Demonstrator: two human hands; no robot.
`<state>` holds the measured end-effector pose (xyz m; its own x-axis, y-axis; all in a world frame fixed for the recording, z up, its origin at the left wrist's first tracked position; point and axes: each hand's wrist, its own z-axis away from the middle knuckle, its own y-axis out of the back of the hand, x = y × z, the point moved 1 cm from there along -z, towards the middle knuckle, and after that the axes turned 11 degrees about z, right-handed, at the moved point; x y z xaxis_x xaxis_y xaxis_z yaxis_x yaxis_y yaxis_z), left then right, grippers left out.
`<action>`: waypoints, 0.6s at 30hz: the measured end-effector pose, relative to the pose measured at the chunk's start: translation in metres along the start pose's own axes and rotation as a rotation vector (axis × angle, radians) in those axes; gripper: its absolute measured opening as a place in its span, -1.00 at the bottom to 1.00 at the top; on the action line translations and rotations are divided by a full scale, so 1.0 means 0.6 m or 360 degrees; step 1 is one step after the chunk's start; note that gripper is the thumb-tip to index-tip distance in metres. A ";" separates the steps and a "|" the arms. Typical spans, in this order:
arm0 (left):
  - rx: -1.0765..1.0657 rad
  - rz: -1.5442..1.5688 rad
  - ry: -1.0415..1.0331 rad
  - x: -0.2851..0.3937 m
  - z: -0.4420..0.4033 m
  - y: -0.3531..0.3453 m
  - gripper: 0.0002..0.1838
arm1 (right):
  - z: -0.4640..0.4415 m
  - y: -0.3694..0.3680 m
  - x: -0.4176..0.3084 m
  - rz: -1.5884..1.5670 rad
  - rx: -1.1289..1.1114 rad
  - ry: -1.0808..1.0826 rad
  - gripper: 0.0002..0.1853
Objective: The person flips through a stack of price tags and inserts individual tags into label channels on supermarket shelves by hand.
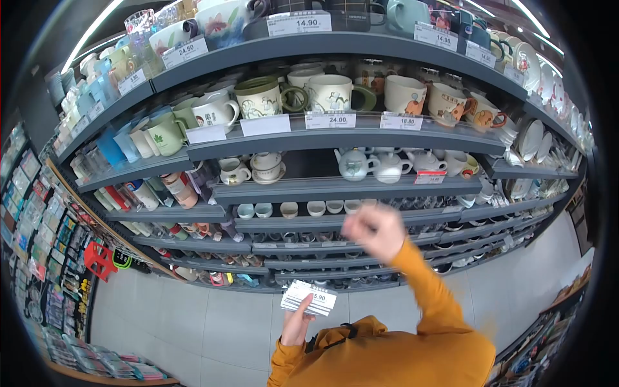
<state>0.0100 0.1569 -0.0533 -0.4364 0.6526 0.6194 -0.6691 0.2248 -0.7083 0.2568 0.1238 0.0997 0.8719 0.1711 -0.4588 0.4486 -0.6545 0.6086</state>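
Low in the view, my left hand (296,326) holds a fanned stack of white price cards (308,298), its thumb on top; the upper card reads 5.90. My right hand (378,231) is raised in front of the lower shelves, blurred by motion, with its fingers curled and the fingertips close together. Whether anything is between them cannot be made out. Behind and above it are a pale blue teapot (354,164) and a white teapot (389,168). Small bowls (316,208) stand on the shelf just behind and left of this hand.
Mugs (329,93) line the shelf above, with price labels (330,120) along its edge. A red label (430,177) sits under the teapots. A red basket (100,260) stands on the floor (225,329) at left. Racks of packaged goods (48,238) flank the aisle.
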 end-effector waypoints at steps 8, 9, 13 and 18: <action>-0.0093 -0.0446 0.0101 -0.102 0.010 -0.089 -0.76 | 0.321 -0.025 0.046 -0.1086 -0.0372 -0.1274 -0.76; -0.0122 -0.0469 0.0093 -0.119 0.017 -0.106 -0.76 | 0.331 0.000 0.053 -0.1240 -0.0306 -0.1355 -0.76; -0.0226 -0.0493 0.0067 -0.188 0.044 -0.169 -0.78 | 0.382 0.089 0.070 -0.0625 -0.0557 -0.1108 -0.77; -0.0189 -0.0461 0.0126 -0.273 0.091 -0.210 -0.77 | 0.453 0.158 0.089 -0.0746 -0.0579 -0.1215 -0.79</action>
<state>0.1330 -0.0181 -0.0471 -0.1869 0.6023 0.7761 -0.6820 0.4891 -0.5438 0.2925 -0.1293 -0.0433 0.2841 -0.2519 -0.9251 0.8639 -0.3512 0.3610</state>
